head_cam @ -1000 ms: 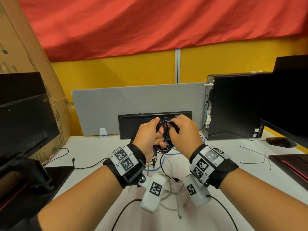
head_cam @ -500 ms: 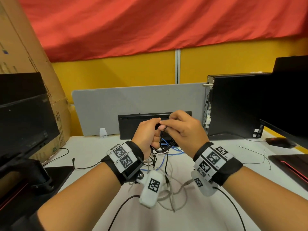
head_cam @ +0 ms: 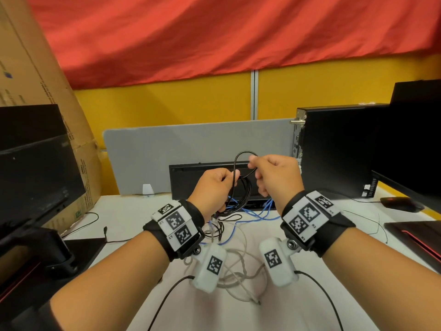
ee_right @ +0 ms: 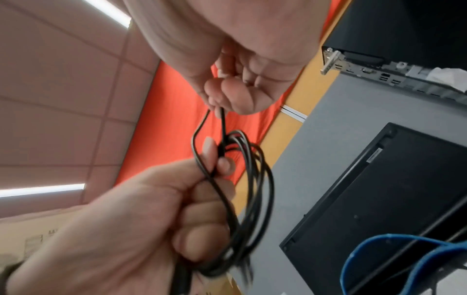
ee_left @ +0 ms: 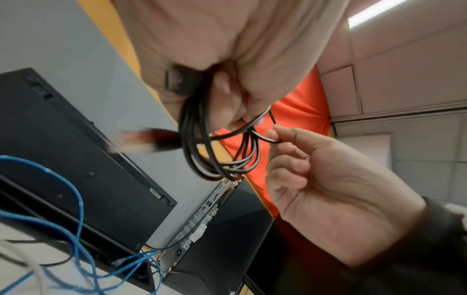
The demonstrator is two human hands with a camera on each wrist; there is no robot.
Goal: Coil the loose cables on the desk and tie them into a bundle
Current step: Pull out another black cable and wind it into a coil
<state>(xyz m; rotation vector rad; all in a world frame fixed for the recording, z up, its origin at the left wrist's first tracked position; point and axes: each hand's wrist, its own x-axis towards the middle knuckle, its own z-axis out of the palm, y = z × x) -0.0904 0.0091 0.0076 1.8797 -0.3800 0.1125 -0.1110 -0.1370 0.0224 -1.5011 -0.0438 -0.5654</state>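
Note:
A thin black cable [head_cam: 243, 187] is wound into several loops and held above the white desk [head_cam: 133, 216]. My left hand [head_cam: 214, 187] grips the coil [ee_left: 217, 151] in its curled fingers, with a black plug [ee_left: 177, 81] against the palm. My right hand [head_cam: 269, 173] pinches the free end of the black cable [ee_right: 222, 119] between thumb and forefinger, raised in a small loop [head_cam: 241, 158] just above the coil [ee_right: 252, 189]. A blue cable [head_cam: 257, 215] and a beige cable [head_cam: 241, 271] lie loose on the desk below my wrists.
A black upturned keyboard [head_cam: 191, 180] leans against a grey divider [head_cam: 167, 151] behind my hands. A black computer case [head_cam: 334, 149] stands at the right, monitors [head_cam: 35, 163] at left and far right [head_cam: 412, 139]. A mouse [head_cam: 401, 203] and thin wires [head_cam: 372, 218] lie right.
My right hand has lifted and moved right, pulling the free end of the black cable up into a loop above the coil. My left hand kept its grip.

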